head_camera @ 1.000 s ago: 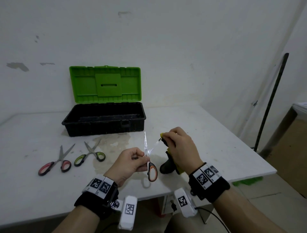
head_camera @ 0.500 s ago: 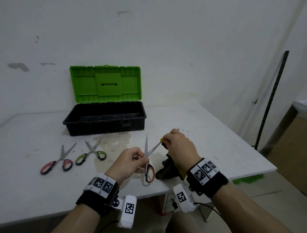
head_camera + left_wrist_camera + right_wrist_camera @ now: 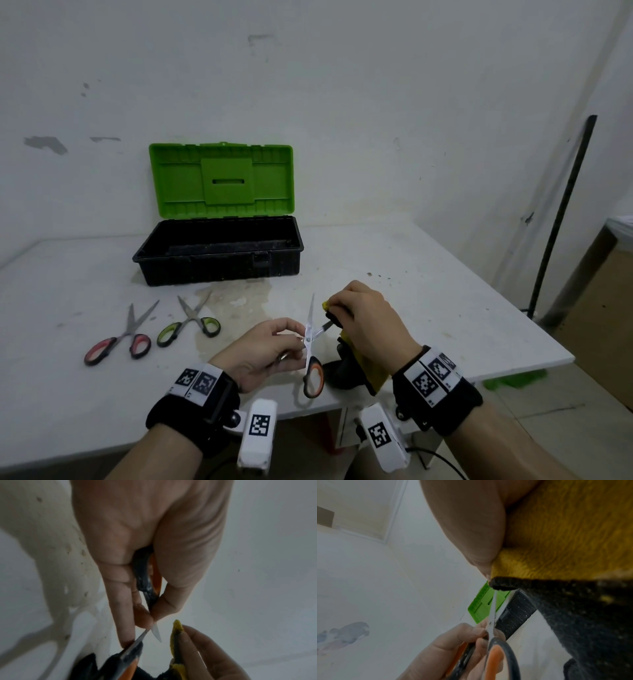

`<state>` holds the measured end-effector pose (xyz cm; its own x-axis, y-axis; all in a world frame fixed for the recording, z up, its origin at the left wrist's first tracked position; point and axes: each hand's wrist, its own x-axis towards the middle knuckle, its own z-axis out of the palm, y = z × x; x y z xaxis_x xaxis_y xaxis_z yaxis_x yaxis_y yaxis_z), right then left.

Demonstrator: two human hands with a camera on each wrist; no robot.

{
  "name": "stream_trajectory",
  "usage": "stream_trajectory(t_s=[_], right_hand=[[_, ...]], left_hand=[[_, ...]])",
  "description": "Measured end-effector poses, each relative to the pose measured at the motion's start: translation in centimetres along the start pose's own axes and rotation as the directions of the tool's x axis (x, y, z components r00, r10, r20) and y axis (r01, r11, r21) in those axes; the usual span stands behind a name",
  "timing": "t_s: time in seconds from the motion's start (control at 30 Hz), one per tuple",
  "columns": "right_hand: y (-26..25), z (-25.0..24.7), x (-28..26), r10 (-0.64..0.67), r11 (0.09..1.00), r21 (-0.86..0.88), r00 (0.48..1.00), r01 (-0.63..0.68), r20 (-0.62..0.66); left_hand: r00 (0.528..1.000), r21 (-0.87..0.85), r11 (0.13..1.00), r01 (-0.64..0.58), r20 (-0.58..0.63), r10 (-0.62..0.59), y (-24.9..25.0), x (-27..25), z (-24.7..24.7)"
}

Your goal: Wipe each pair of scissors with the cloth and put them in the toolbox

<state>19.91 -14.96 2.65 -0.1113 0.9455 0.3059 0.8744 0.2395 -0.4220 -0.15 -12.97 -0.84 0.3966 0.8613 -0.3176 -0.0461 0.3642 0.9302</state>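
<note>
My left hand point(image 3: 270, 346) pinches orange-handled scissors point(image 3: 312, 366) near the pivot, blades spread apart, one pointing up. One handle loop point(image 3: 147, 574) lies inside that hand; the other loop hangs free below. My right hand point(image 3: 366, 322) grips a yellow and black cloth point(image 3: 359, 371) folded over the lower blade. In the right wrist view the cloth point(image 3: 565, 547) covers the blade's point(image 3: 493, 608) far end. The toolbox point(image 3: 219, 253) stands open at the back, green lid up. Red-handled scissors point(image 3: 120, 339) and green-handled scissors point(image 3: 191, 322) lie on the table to the left.
The white table point(image 3: 428, 291) has a stained patch in front of the toolbox and its front edge runs just under my wrists. A dark pole point(image 3: 561, 212) leans on the wall at the right, beyond the table's right edge.
My right hand has slid the cloth down the lower blade toward the pivot. The scissors and both hands sit a little lower and nearer the table.
</note>
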Motion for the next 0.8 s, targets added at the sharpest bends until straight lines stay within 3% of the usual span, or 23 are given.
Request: stream_trajectory(t_s=[0.3,0.43,0.6,0.7,0.8], right_hand=[[-0.35,0.55,-0.21,0.004,0.999,-0.049,0.994,0.002,0.108],[-0.18,0.67,-0.11,0.014,0.998,-0.057,0.996,-0.009,0.090],[0.03,0.87,-0.06,0.020,0.999,-0.027,0.999,-0.019,0.045],[0.00,0.86,-0.05,0.020,1.000,0.014,1.000,-0.020,-0.020],[-0.11,0.87,0.12,0.021,0.998,0.065,0.996,-0.015,-0.091]], left_hand=[[1.000,0.000,1.000,0.010,0.014,-0.010,0.30,0.08,-0.27],[0.999,-0.010,0.999,-0.030,-0.045,0.030,0.24,0.20,-0.33],[0.969,0.014,0.986,-0.166,-0.184,0.166,0.20,0.54,-0.15],[0.957,-0.078,0.975,-0.207,-0.222,0.186,0.06,0.64,0.18],[0.971,-0.270,0.939,-0.212,-0.171,0.169,0.00,0.54,0.55]])
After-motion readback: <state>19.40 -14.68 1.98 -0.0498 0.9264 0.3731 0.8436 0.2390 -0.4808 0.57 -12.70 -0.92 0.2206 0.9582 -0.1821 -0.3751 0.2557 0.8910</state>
